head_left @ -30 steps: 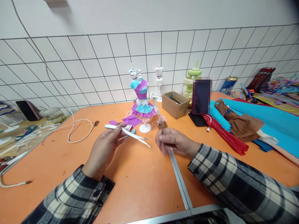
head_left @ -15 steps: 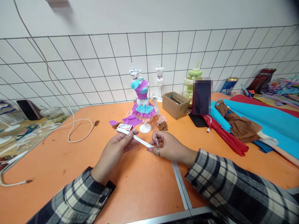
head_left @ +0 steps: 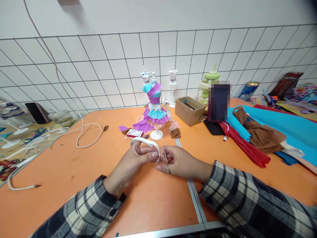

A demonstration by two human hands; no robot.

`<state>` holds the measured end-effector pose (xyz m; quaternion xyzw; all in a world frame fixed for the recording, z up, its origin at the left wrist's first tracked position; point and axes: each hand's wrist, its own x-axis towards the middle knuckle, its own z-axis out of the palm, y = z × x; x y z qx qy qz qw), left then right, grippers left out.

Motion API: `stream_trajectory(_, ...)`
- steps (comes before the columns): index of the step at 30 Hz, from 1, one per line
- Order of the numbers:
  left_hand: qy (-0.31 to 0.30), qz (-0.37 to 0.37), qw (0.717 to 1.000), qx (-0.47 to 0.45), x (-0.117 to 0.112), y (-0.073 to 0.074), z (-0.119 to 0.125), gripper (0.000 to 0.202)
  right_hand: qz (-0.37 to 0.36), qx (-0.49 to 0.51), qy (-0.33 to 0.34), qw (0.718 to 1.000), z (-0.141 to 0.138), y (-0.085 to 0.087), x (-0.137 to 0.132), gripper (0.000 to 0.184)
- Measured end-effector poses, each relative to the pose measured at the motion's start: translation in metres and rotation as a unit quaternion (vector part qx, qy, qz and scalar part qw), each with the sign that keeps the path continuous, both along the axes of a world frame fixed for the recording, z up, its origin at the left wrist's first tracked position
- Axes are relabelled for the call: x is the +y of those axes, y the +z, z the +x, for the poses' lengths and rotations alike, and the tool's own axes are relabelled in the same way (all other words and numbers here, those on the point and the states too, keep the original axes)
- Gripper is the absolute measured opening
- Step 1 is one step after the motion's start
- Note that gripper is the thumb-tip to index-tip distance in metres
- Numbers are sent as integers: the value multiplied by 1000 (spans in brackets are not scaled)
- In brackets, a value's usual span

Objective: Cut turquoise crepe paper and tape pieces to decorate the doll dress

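Observation:
My left hand is closed on a white tape, which curves over the fingers. The thumb and fingertips pinch it near its right end, which bends down between my two hands. My right hand holds slim metal scissors, their thin tip pointing up and away from me; the grip is partly hidden by the fingers. The right fingertips are close beside the tape's end; whether they touch it I cannot tell. Just beyond my hands stands a small dress form in a purple and turquoise outfit.
Purple cloth scraps and a small red-and-white box lie before the dress form. A cardboard box, a green-lidded bottle and a pixelated dark device stand behind right. Blue fabric covers the right. A white cable curls left.
The tape was stretched straight between both hands; now it arcs over my left fingers. My left hand has moved right, closer to my right hand. The scissors remain in my right hand.

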<state>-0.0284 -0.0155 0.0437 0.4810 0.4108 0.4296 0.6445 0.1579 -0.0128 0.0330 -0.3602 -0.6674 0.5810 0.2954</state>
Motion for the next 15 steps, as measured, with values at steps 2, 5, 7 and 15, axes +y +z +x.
stream_trajectory(2, 15, 10, 1000, 7, 0, 0, 1, 56, 42, -34, -8, 998, 1, -2, 0, 25)
stream_trajectory(5, 19, 22, 999, 25, -1, 1, 5, 53, 124, -95, -29, 987, 2, -4, -1, 22)
stream_trajectory(7, 25, 26, 999, 27, -2, 1, 7, 50, 174, -125, -37, 976, 2, -4, -2, 17)
stream_trajectory(15, 109, 16, 992, -55, 4, -8, 0, 39, 222, -147, -89, 960, 0, -5, -1, 18)
